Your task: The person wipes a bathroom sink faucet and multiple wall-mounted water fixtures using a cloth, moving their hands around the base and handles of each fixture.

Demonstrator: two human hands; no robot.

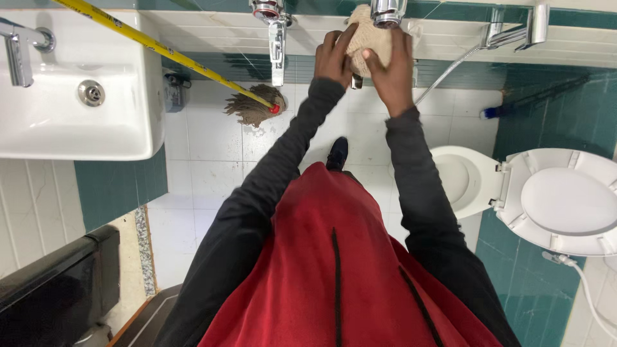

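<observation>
In the head view, both hands are raised to the tiled wall and close around a beige cloth [371,37]. The left hand [332,59] grips the cloth from its left side, with the fingers curled over the edge. The right hand [391,72] presses on it from the right and from below, with the thumb lying across the cloth. The cloth is held just under a chrome tap [387,11] and touches its lower end. The two hands are near each other, with only the cloth between them.

A second chrome tap [276,32] stands on the wall to the left of the hands. Below it a mop [254,106] with a yellow handle rests its grey strings on the white floor [212,148]. A white sink [71,83] is at the upper left. At the right a toilet [466,180] stands with its lid [565,199] open, and a shower hose [443,76] runs along the wall near the right hand. The person wears dark sleeves and a red apron [321,270]; one dark shoe [337,153] shows on the floor below.
</observation>
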